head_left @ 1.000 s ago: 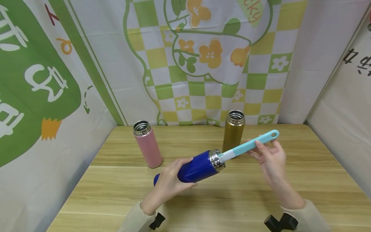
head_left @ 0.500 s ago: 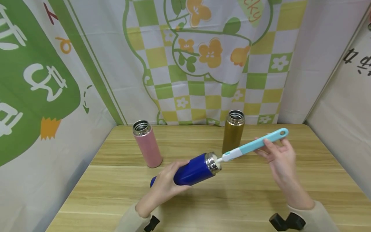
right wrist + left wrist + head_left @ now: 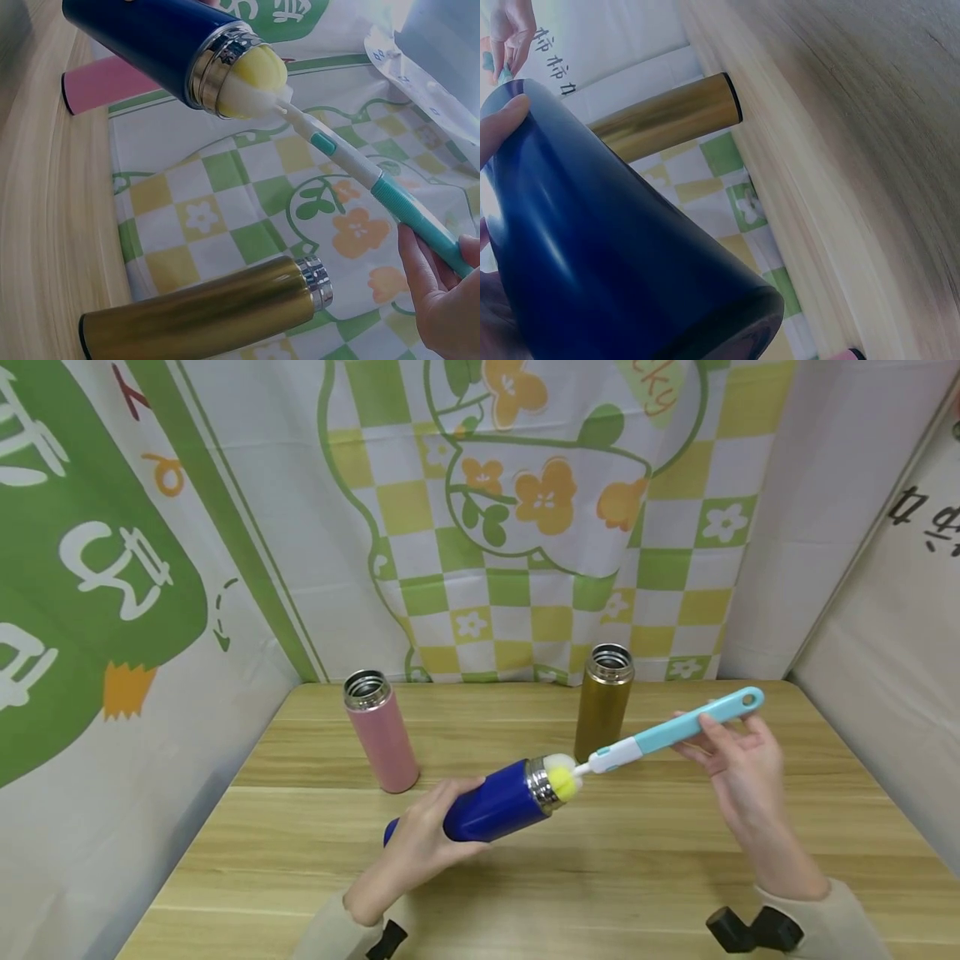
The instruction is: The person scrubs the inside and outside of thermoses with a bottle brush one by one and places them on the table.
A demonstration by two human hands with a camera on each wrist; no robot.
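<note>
the left hand (image 3: 502, 124) gripped a dark blue bottle (image 3: 607, 225) that filled the foreground. at its far end the right hand (image 3: 514, 31) held a mostly hidden teal tool (image 3: 505, 76). behind stood a gold bottle (image 3: 679, 112), black-based, on the wooden table (image 3: 840, 150), before a green-and-yellow checked cloth (image 3: 705, 176); something pink (image 3: 846, 355) edged in below.

Blue btl (image 3: 498, 806) is tilted, yel./wht. head (image 3: 564, 782) of teal-handled brush (image 3: 660, 737) partly inside.

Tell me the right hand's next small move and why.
Probably, the right hand should draw the turquoise-and-white plastic brush fully clear: its rounded yellow-and-white head bulges partly out of the glossy blue cylindrical bottle, which the left hand grips at a tilt.
</note>
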